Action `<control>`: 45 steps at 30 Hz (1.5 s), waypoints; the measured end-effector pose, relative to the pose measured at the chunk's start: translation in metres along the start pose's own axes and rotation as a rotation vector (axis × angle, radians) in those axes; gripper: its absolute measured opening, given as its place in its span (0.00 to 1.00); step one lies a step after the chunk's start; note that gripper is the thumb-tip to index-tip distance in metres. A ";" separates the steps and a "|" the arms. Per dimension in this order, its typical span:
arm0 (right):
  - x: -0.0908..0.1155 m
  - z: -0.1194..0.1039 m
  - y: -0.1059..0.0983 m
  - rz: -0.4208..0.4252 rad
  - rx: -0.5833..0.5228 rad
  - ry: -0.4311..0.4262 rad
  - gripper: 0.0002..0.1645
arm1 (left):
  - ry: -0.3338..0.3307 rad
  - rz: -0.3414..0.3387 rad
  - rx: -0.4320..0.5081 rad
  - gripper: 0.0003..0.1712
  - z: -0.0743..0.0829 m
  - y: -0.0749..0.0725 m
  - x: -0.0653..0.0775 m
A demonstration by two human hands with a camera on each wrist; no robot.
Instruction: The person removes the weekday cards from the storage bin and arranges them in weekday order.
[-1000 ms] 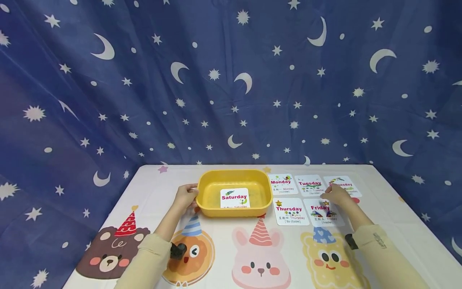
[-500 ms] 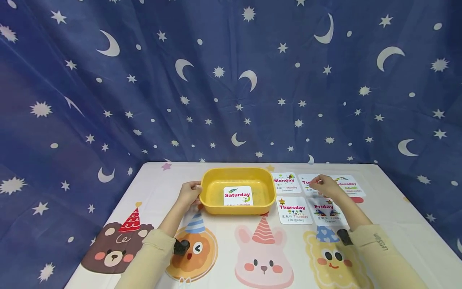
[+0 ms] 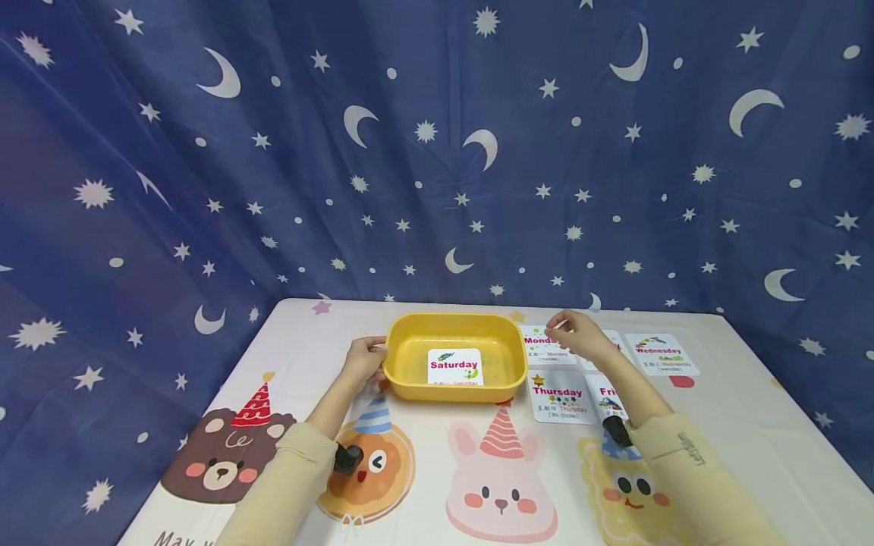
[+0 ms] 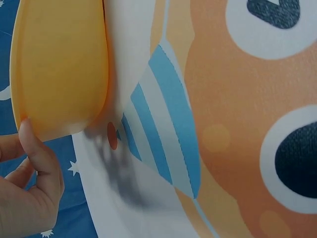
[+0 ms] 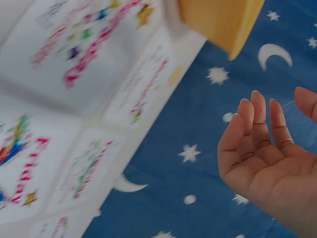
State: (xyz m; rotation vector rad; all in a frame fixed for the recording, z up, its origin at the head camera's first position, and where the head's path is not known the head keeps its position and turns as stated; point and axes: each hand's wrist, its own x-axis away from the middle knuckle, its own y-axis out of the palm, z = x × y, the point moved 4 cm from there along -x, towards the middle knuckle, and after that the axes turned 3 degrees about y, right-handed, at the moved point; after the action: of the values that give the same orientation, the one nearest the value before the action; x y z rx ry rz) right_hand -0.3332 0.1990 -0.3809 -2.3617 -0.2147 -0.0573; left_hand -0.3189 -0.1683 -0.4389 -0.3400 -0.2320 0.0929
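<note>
My left hand (image 3: 362,359) pinches the left end of a yellow plastic basin (image 3: 454,393), thumb on its outer wall in the left wrist view. A white "Saturday" card (image 3: 454,366) lies inside it. To the basin's right, several weekday cards lie in two rows: Monday (image 3: 549,356), Tuesday, Wednesday (image 3: 662,355), then Thursday (image 3: 562,398) and Friday (image 3: 602,390). My right hand (image 3: 580,334) hovers above the Monday and Tuesday cards, partly hiding Tuesday. The right wrist view shows its fingers (image 5: 260,119) loosely bent, holding nothing.
A white tablecloth printed with a bear (image 3: 218,462), a rabbit (image 3: 501,493) and other party-hat figures covers the table. Behind the table's back edge hangs a blue curtain (image 3: 382,189) with moons and stars.
My right hand has moved left, from over the Wednesday and Friday cards past Tuesday toward Monday. The left hand keeps its hold on the basin. The head view has shifted slightly.
</note>
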 end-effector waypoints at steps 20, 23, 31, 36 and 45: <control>-0.027 -0.074 0.025 -0.096 0.108 -0.129 0.12 | -0.013 0.004 0.024 0.22 -0.001 0.005 -0.005; -0.034 -0.085 0.030 -0.107 0.147 -0.184 0.10 | 0.003 0.005 0.034 0.21 0.000 0.005 -0.004; -0.047 -0.103 0.054 -0.176 0.286 -0.288 0.08 | -0.017 0.025 0.021 0.22 -0.003 0.004 0.001; -0.053 -0.115 0.065 -0.229 0.363 -0.323 0.08 | -0.024 0.022 0.014 0.22 -0.004 0.004 0.006; -0.073 -0.128 0.091 -0.330 0.551 -0.372 0.10 | -0.012 0.037 0.021 0.23 -0.004 0.002 -0.001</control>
State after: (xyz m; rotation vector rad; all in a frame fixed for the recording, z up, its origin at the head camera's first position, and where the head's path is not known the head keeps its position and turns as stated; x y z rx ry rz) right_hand -0.3867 0.0358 -0.3595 -1.7527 -0.7038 0.2550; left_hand -0.3186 -0.1678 -0.4434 -0.3227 -0.2361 0.1340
